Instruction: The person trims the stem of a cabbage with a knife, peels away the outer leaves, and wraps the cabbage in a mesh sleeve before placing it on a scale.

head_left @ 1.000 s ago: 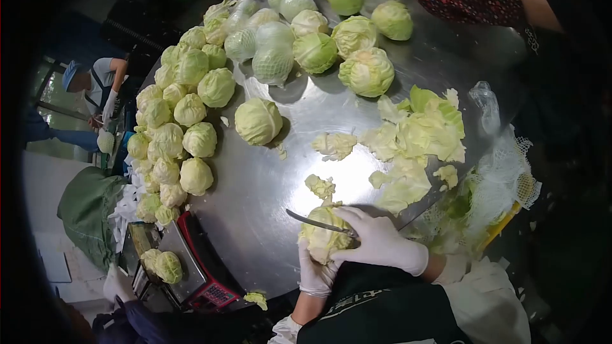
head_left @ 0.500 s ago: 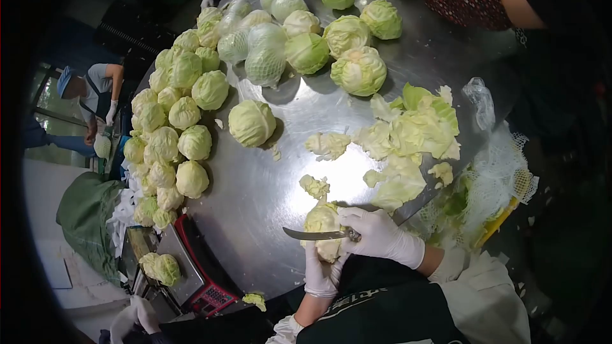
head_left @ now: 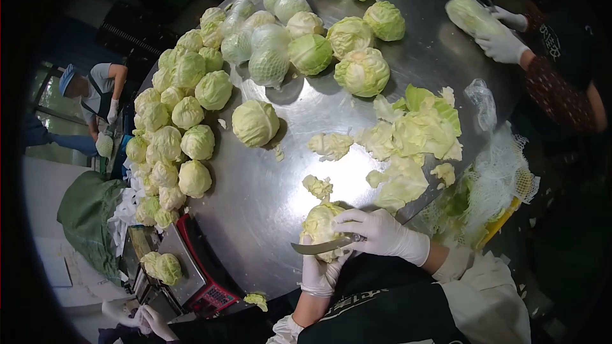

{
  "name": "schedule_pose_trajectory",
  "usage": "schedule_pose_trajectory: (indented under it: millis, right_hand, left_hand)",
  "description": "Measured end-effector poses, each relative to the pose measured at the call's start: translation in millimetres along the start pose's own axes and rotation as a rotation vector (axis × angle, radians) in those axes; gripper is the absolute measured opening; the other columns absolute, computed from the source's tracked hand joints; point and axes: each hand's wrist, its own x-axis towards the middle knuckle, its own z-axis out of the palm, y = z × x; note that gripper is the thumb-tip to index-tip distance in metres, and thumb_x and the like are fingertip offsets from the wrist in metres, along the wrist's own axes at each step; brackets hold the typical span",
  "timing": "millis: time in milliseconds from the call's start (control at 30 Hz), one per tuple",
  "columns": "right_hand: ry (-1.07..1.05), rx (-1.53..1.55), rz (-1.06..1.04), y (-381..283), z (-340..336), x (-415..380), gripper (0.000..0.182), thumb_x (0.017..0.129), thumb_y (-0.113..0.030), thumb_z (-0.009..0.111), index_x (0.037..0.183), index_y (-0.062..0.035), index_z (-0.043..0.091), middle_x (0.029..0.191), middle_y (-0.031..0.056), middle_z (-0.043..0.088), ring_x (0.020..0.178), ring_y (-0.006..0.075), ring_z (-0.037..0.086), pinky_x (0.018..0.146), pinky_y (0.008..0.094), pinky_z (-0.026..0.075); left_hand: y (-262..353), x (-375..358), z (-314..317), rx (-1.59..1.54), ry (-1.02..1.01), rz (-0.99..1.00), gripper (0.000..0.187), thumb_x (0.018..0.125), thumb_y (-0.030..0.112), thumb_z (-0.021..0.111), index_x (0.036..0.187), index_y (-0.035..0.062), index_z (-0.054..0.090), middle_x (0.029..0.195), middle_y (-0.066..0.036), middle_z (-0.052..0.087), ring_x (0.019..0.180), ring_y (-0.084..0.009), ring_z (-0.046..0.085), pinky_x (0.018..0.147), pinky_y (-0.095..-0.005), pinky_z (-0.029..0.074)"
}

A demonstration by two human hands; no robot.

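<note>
Okay, head view: the cabbage (head_left: 320, 218) was in the left hand (head_left: 319, 275), by the near side of the steel table (head_left: 252, 232). Left thumb lay along its picture-left side, remaining fingers curled round underneath, mostly hidden. Right hand (head_left: 386, 237) was closed around the handle of a knife (head_left: 320, 246), with fingers also against the cabbage's upper right side.

Knife's long axis ran nearly crosswise over the near part of the cabbage, tip to picture left and past the leaf surface, blade slightly bowed. Couldn't tell how deep the edge sat, if at all. Cabbage looked roundish, no clear long axis; stem direction couldn't be told.

Left forearm came up from the bottom edge, hand cupped. Right forearm came in from lower right, back of the hand facing the camera, fingers bent.

Leaf scrap (head_left: 317, 186) lay just beyond the held cabbage; loose leaves (head_left: 414, 129) were farther off, upper right. A lone cabbage head (head_left: 255, 123) stood well apart, upper left.
</note>
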Motion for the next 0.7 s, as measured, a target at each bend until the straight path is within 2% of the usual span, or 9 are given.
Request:
schedule_pose_trajectory:
  millis: [200,333,400,433,500,533,600,667,700]
  right_hand:
    - [-0.271,0.244,0.026,18,-11,12,0.032,0.078,-0.023,0.079,0.096,-0.0056,0.060,0.099,0.0072,0.059,0.079,0.0280,0.065,0.070,0.0370,0.054]
    - [-0.218,0.367,0.049,37,-22,8,0.024,0.080,-0.014,0.079,0.087,-0.0034,0.058,0.091,0.0068,0.060,0.075,0.0184,0.063,0.066,0.0304,0.051]
    - [-0.071,0.762,0.614,59,-19,-8,0.022,0.082,-0.011,0.078,0.084,-0.0031,0.058,0.092,0.0062,0.062,0.077,0.0128,0.060,0.067,0.0279,0.050]
    - [-0.072,0.760,0.613,70,-20,-14,0.022,0.082,-0.011,0.078,0.084,-0.0031,0.058,0.092,0.0062,0.062,0.077,0.0128,0.060,0.067,0.0279,0.050]
    - [0.088,0.264,0.792,77,-26,-13,0.026,0.081,-0.016,0.081,0.090,-0.0021,0.061,0.095,0.0075,0.064,0.080,0.0115,0.061,0.068,0.0261,0.050]
    - [0.089,0.264,0.793,70,-28,-10,0.026,0.081,-0.016,0.081,0.090,-0.0021,0.061,0.095,0.0075,0.064,0.080,0.0115,0.061,0.068,0.0261,0.050]
    - [0.002,0.386,0.631,39,-29,-4,0.048,0.076,-0.025,0.086,0.110,-0.0016,0.062,0.105,0.0113,0.063,0.084,0.0175,0.063,0.073,0.0299,0.053]
    - [-0.050,0.249,0.405,-6,-28,10,0.070,0.075,-0.028,0.086,0.133,-0.0039,0.057,0.123,0.0159,0.057,0.105,0.0249,0.063,0.087,0.0355,0.052]
    - [-0.120,0.134,0.409,-18,-21,15,0.076,0.075,-0.031,0.086,0.138,-0.0053,0.053,0.130,0.0176,0.053,0.111,0.0277,0.061,0.091,0.0371,0.051]
  left_hand:
    - [2,3,-6,0.114,0.045,-0.010,0.069,0.103,0.055,0.043,0.149,0.0039,0.034,0.142,-0.024,0.048,0.124,-0.0411,0.056,0.092,-0.0590,0.057]
    - [14,0,0,0.122,0.023,-0.002,0.071,0.102,0.055,0.045,0.152,0.0066,0.031,0.148,-0.025,0.042,0.130,-0.0430,0.051,0.097,-0.0617,0.053]
    - [25,1,-8,-0.005,-0.063,-0.142,0.067,0.103,0.050,0.046,0.153,0.0071,0.029,0.150,-0.023,0.041,0.133,-0.0420,0.049,0.101,-0.0638,0.049]
    - [30,0,-10,-0.006,-0.065,-0.142,0.067,0.103,0.050,0.046,0.153,0.0071,0.029,0.150,-0.023,0.041,0.133,-0.0420,0.049,0.101,-0.0638,0.049]
    - [38,0,-13,-0.038,-0.065,-0.178,0.070,0.101,0.054,0.045,0.152,0.0069,0.032,0.149,-0.026,0.041,0.133,-0.0449,0.048,0.097,-0.0648,0.051]
    - [39,0,-13,-0.037,-0.065,-0.178,0.070,0.101,0.054,0.045,0.152,0.0069,0.032,0.149,-0.026,0.041,0.133,-0.0449,0.048,0.097,-0.0648,0.051]
    - [41,-1,-11,-0.056,-0.049,-0.154,0.066,0.103,0.049,0.043,0.151,0.0054,0.033,0.150,-0.026,0.041,0.134,-0.0450,0.047,0.095,-0.0659,0.052]
    - [36,-4,-13,0.031,-0.038,-0.115,0.064,0.104,0.047,0.041,0.151,0.0050,0.031,0.149,-0.025,0.040,0.133,-0.0432,0.048,0.099,-0.0621,0.050]
    - [33,-6,-14,0.116,-0.032,-0.071,0.063,0.105,0.045,0.038,0.152,0.0046,0.029,0.149,-0.025,0.040,0.133,-0.0413,0.049,0.103,-0.0582,0.049]
